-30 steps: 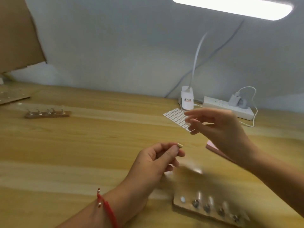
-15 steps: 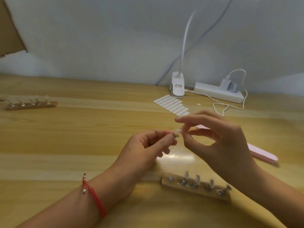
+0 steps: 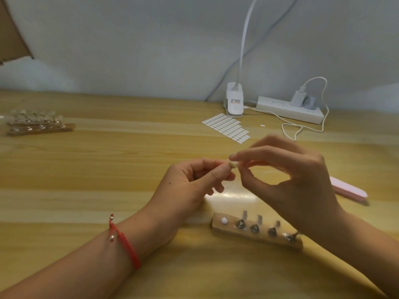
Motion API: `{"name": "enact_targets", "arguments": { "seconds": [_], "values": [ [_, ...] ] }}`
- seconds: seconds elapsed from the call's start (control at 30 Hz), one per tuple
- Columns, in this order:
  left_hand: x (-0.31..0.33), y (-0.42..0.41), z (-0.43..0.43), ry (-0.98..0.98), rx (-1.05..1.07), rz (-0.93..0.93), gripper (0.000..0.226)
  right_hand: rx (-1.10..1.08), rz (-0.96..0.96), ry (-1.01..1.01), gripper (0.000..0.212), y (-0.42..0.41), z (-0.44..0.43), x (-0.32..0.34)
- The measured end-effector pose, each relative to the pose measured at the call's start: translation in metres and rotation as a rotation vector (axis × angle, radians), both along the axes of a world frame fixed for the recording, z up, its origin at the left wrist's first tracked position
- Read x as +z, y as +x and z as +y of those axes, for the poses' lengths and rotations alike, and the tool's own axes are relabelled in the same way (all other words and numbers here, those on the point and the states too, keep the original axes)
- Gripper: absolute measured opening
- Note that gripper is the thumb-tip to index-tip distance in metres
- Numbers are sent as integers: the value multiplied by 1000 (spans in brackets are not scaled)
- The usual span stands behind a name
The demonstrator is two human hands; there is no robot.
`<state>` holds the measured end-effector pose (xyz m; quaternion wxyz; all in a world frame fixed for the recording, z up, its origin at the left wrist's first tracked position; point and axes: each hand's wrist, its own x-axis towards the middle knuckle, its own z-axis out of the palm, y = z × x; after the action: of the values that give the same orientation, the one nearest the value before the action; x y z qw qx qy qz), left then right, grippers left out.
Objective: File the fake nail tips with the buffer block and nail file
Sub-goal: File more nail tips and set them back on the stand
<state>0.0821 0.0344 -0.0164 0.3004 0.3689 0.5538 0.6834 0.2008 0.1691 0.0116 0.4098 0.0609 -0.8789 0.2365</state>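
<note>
Nail tip (image 3: 232, 165) now pinched by right hand (image 3: 299, 184)

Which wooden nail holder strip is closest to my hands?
The wooden strip with metal clips, just in front of you beneath your right hand; the other strip lies far off to the left.

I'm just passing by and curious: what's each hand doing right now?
Left hand: pinching a small nail tip between thumb and fingers.
Right hand: thumb and forefinger pinching the same nail tip.
</note>
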Motion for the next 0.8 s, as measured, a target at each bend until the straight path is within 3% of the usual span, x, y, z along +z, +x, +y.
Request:
{"name": "enact_targets", "arguments": {
  "seconds": [0.23,0.43,0.63,0.8],
  "values": [
    [-2,0,-1,-4,25,-6,25,-56,33,220,11,0,4,-4],
    [-2,0,-1,-6,32,17,28,-19,-15,332,17,1,9,-1],
    [-1,3,-1,36,25,65,22,133,-93,14,25,4,6,7],
    [-2,3,-2,55,33,73,19,135,-180,-281,22,4,1,10]
  ]
}}
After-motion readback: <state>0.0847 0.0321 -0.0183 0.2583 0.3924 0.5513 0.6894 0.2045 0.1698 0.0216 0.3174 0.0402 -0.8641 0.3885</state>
